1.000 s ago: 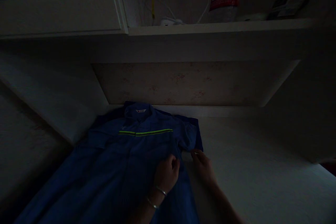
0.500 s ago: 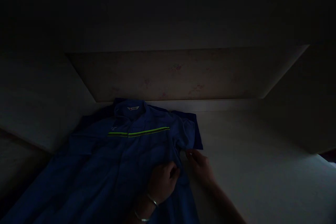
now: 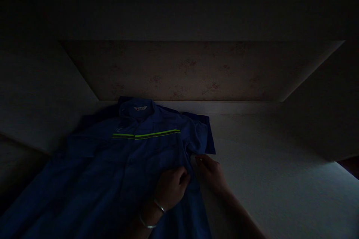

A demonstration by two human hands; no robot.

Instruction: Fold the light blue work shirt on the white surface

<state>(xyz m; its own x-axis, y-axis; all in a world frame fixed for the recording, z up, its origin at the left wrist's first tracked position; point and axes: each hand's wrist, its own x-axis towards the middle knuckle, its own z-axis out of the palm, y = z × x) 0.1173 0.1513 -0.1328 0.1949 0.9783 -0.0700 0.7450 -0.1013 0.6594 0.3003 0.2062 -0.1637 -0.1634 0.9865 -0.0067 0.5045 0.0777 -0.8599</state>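
A blue short-sleeved work shirt [image 3: 151, 149] lies spread face up, its collar at the far side and a yellow-green stripe across the chest. My left hand [image 3: 171, 188], with bracelets at the wrist, is closed in a pinch on the shirt's side below the armpit. Just right of it, my right hand [image 3: 211, 173] pinches at the lower edge of the sleeve near the underarm. Dim light leaves the exact hold of the fingertips hard to see. Beneath the shirt, a darker blue garment [image 3: 211, 140] shows past the sleeve and behind the collar.
The pale surface [image 3: 252, 164] under the clothes stretches to the right. At the back rises a flower-patterned panel [image 3: 174, 71] with a light strip along its foot. Dark side walls stand left and right, and a dark overhang crosses the top.
The view has tilted slightly, so shirt and hands appear a little higher. Both hands keep nearly the same place on the shirt, the right shifted slightly left.
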